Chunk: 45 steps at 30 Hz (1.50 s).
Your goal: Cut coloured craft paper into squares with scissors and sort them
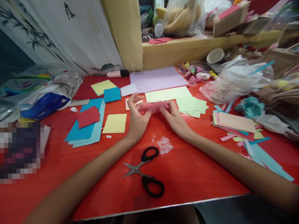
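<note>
Pink paper held between left hand and right hand, fingers pinched on each end, just above the red surface. Probably light, thin, floppy, easy to tear; best pinched softly by the edges. Scissors lying nearby.

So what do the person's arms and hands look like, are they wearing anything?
Both arms are bare from the bottom edge of the picture up to the wrists, with no sleeves showing. The left hand and right hand wear no gloves, and no watch, bracelet or ring shows. The fingers are slim, and no nail polish can be made out.
</note>
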Each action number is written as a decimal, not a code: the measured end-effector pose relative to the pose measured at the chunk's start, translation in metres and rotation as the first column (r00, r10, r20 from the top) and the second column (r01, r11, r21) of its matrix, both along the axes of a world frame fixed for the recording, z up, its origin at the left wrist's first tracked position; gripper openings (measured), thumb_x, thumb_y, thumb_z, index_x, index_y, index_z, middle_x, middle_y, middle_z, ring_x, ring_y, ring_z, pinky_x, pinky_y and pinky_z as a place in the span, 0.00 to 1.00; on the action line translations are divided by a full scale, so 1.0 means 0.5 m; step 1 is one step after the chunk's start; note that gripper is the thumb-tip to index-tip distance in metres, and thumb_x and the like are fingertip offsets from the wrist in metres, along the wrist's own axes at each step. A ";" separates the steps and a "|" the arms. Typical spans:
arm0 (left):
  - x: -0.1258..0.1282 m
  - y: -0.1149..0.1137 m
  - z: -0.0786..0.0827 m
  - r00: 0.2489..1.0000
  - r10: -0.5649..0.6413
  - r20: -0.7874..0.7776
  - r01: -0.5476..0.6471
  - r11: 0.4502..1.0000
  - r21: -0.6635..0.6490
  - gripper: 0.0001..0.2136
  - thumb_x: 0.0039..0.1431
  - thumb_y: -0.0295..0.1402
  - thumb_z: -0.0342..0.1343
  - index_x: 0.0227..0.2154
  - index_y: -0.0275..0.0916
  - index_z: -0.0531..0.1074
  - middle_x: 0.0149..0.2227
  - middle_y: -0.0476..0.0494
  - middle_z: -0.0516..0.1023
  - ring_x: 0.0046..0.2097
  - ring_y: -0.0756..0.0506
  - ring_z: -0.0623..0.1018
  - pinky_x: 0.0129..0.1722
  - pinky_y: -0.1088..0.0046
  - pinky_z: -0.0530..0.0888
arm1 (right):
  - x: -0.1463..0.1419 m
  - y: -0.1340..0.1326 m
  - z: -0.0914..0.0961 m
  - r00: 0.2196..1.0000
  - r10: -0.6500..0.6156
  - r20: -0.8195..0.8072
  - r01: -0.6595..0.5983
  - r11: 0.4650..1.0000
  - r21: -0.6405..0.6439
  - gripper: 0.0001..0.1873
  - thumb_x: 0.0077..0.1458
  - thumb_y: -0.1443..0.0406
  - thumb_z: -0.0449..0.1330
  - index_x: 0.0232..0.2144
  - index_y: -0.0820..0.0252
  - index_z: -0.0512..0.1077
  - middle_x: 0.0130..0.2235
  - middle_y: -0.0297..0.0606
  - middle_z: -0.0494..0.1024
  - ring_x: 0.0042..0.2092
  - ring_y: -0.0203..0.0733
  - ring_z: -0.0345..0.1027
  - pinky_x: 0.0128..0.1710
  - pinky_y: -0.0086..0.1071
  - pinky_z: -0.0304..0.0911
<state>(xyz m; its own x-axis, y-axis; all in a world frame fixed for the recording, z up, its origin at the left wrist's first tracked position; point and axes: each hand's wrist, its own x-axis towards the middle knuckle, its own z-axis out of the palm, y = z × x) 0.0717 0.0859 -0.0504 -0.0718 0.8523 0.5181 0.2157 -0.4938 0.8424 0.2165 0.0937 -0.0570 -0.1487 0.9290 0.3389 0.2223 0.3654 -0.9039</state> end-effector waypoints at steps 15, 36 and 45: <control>0.002 0.011 -0.009 0.999 -0.030 -0.033 0.029 0.999 -0.026 0.24 0.54 0.21 0.49 0.51 0.49 0.51 0.50 0.43 0.62 0.54 0.45 0.64 0.50 0.64 0.69 | 0.004 -0.012 0.006 0.983 -0.053 0.174 0.056 0.998 -0.016 0.12 0.62 0.56 0.45 0.39 0.56 0.61 0.41 0.42 0.72 0.43 0.45 0.66 0.47 0.48 0.63; 0.004 -0.001 0.007 0.944 -0.112 -0.309 0.119 0.993 0.004 0.30 0.50 0.15 0.44 0.52 0.52 0.58 0.53 0.45 0.61 0.54 0.44 0.65 0.58 0.57 0.60 | 0.000 -0.020 0.000 0.977 -0.061 0.204 0.055 0.998 0.033 0.29 0.55 0.68 0.49 0.58 0.60 0.44 0.58 0.52 0.57 0.60 0.51 0.53 0.59 0.50 0.51; -0.048 0.019 0.078 0.816 -0.377 -0.438 0.261 0.916 -0.304 0.25 0.53 0.25 0.49 0.55 0.44 0.55 0.56 0.40 0.62 0.56 0.42 0.64 0.53 0.64 0.65 | 0.014 -0.015 0.003 0.994 -0.091 0.063 0.091 0.996 0.001 0.06 0.57 0.68 0.48 0.37 0.56 0.61 0.37 0.37 0.69 0.41 0.42 0.64 0.46 0.42 0.60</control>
